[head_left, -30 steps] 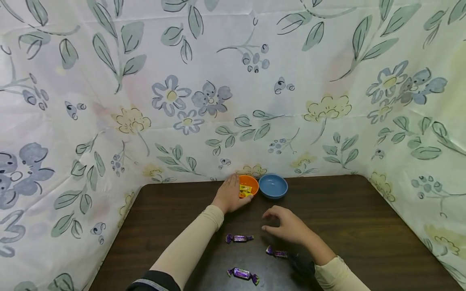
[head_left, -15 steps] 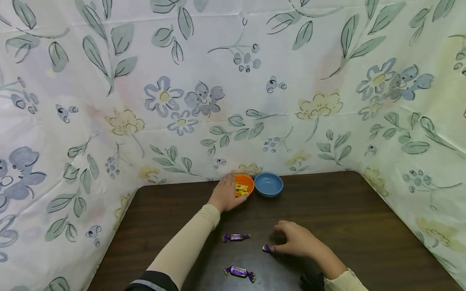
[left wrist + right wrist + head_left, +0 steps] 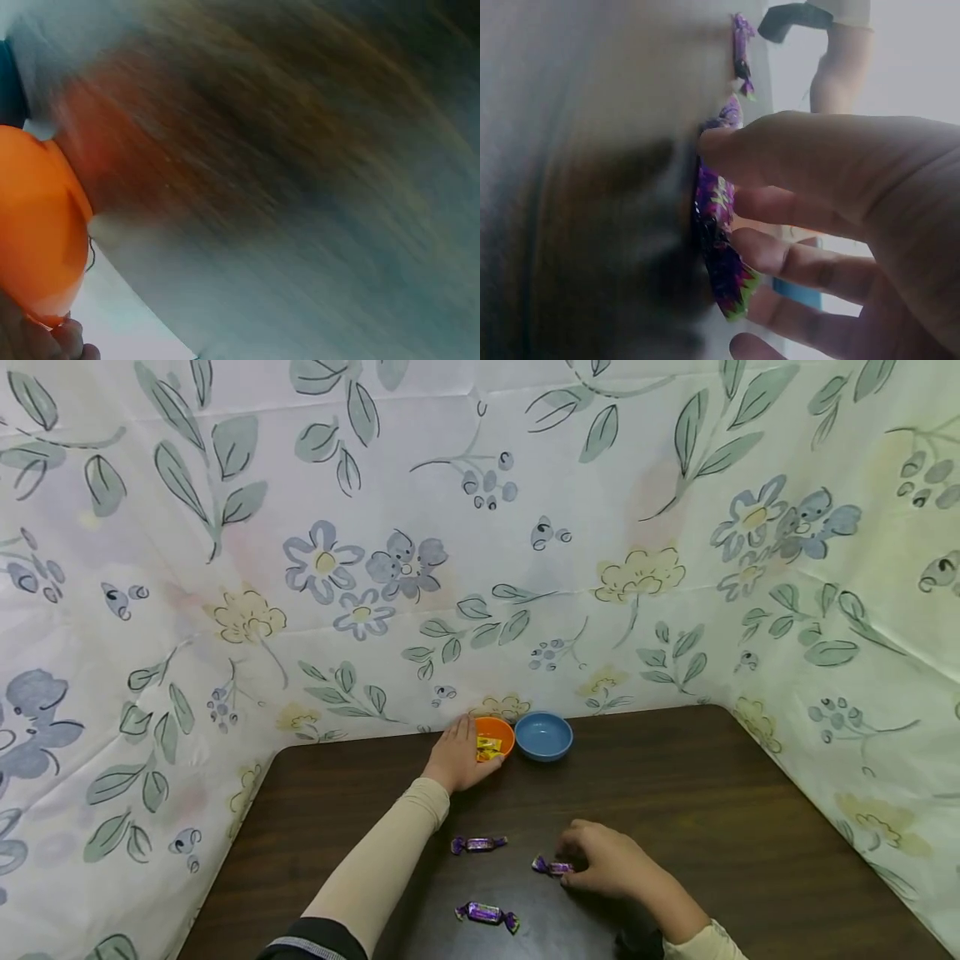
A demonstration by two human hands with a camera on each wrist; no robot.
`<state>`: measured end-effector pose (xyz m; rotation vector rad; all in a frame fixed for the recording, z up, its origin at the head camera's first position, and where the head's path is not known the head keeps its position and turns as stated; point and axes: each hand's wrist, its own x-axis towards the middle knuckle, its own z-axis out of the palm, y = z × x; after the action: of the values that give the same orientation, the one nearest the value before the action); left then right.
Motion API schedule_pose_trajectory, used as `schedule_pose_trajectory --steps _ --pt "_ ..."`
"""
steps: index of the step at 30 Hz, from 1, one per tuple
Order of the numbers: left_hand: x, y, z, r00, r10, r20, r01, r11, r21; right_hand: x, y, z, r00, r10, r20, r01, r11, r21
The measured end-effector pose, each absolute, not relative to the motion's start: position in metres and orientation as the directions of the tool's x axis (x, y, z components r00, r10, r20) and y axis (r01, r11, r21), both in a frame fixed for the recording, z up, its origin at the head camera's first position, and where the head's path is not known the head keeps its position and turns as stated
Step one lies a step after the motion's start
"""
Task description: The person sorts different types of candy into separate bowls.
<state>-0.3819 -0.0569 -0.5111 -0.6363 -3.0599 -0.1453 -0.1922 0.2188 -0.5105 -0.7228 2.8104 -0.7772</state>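
My left hand (image 3: pixel 456 757) holds the left side of an orange bowl (image 3: pixel 507 732) at the table's far edge, the thumb along its near side. Yellow-wrapped candies (image 3: pixel 489 747) lie inside it. In the left wrist view the bowl's orange wall (image 3: pixel 37 217) shows with my fingertips (image 3: pixel 69 337) at its lower edge. Nearer me, my right hand (image 3: pixel 611 858) pinches a purple-wrapped twist candy (image 3: pixel 553 867) between thumb and fingers; its right end is hidden in the head view. In the right wrist view the thumb (image 3: pixel 724 150) crosses this candy (image 3: pixel 718 202), close over the table.
A blue bowl (image 3: pixel 544 736) stands right beside the orange one. Two more purple candies lie left of my right hand, one farther candy (image 3: pixel 478 844) and one nearer candy (image 3: pixel 487 914). Leaf-and-flower cloth (image 3: pixel 480 568) rises behind and beside the brown table (image 3: pixel 675 793).
My right hand has come down and toward me onto the right-hand purple candy and taken it between thumb and fingers. My left hand stays at the orange bowl. The head view has shifted slightly.
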Motion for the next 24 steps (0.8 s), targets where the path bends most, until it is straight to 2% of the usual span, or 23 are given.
schedule_pose_trajectory --steps 15,24 --pt "-0.384 -0.037 -0.51 -0.902 0.428 0.064 0.432 0.896 0.099 -0.187 0.214 -0.507 -0.881 -0.473 0.03 -0.434 0.782 -0.447" --pt "-0.379 -0.009 -0.502 -0.835 0.546 0.072 0.55 0.828 0.108 -0.185 0.214 -0.505 -0.882 -0.471 0.026 -0.426 0.772 -0.472"
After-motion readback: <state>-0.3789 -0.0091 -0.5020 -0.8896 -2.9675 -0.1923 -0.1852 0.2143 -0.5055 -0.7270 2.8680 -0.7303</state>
